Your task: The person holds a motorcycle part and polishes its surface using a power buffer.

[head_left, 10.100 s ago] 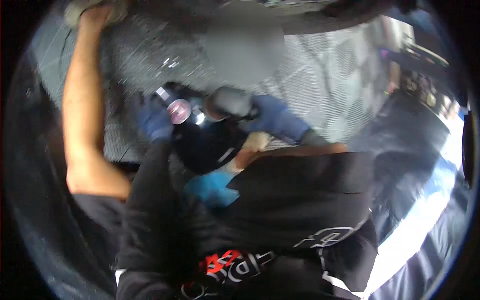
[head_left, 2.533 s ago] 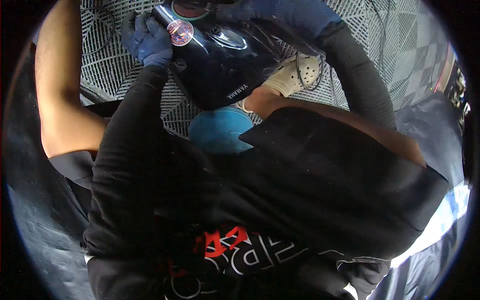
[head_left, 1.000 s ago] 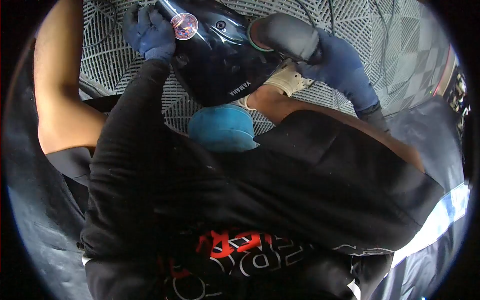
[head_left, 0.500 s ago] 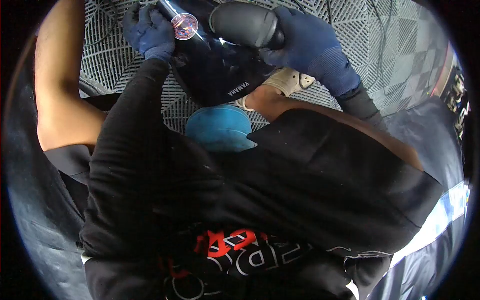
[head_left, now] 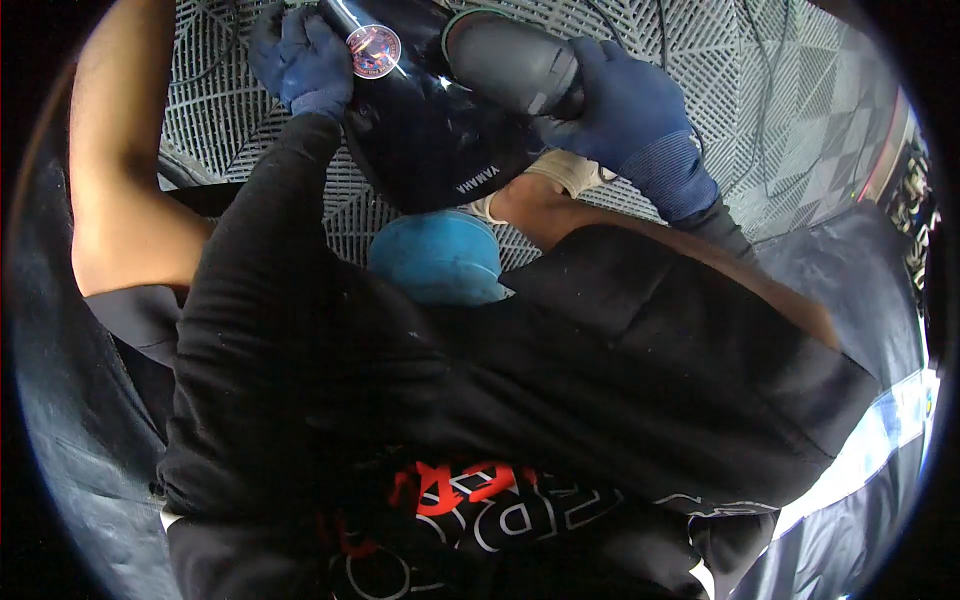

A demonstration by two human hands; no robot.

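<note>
A glossy black Yamaha body panel (head_left: 430, 150) lies tilted in front of me, with a round colourful sticker (head_left: 374, 52) near its upper left. My left hand (head_left: 305, 65), in a blue work glove, is closed at the panel's left edge; its fingertips are partly hidden. In my right hand (head_left: 630, 105), also gloved in blue, is a dark grey power polisher (head_left: 510, 62). Its rounded head is over the panel's upper right part, and its working face is hidden beneath. White lettering runs along the panel's lower edge.
A blue round object, perhaps a stool or bucket (head_left: 435, 255), sits between my legs. My foot in a cream clog (head_left: 565, 172) is right of the panel. Dark cables (head_left: 765, 100) run over the grey grid floor tiles (head_left: 705, 55). Dark sheeting (head_left: 850, 270) is at the right.
The polisher and my right hand have shifted slightly right over the panel. My left hand and the panel are almost where they were.
</note>
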